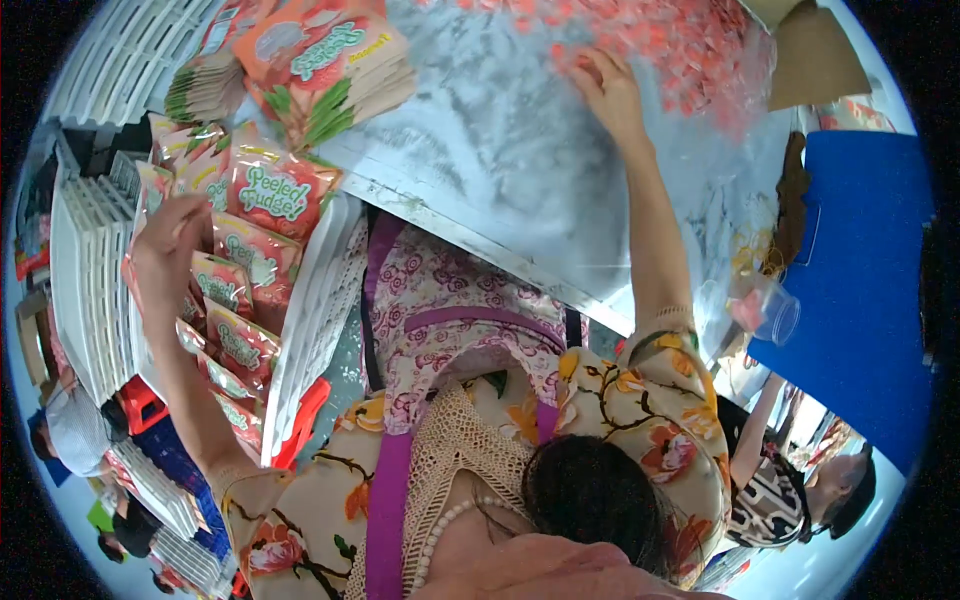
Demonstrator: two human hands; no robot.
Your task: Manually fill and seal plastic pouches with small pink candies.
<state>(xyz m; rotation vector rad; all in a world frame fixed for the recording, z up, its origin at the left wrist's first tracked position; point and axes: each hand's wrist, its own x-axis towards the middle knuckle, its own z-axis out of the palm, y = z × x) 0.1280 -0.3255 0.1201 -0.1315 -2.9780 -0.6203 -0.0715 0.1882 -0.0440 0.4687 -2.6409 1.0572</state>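
My left hand is over a white plastic crate of filled pink pouches, its fingers bent and apart, with no pouch visible in them. A glossy pouch lies on top of the others, beside that hand. On the pale tabletop my right hand reaches to the near edge of a heap of small red wrapped pieces. Its fingers are spread and slightly curled at the pieces, and no held piece can be made out.
Stacks of flat pouches lie at the table's far left corner. White crates stand at the left. To the right are a clear plastic cup, a blue panel and an open cardboard box. Another person is at lower right.
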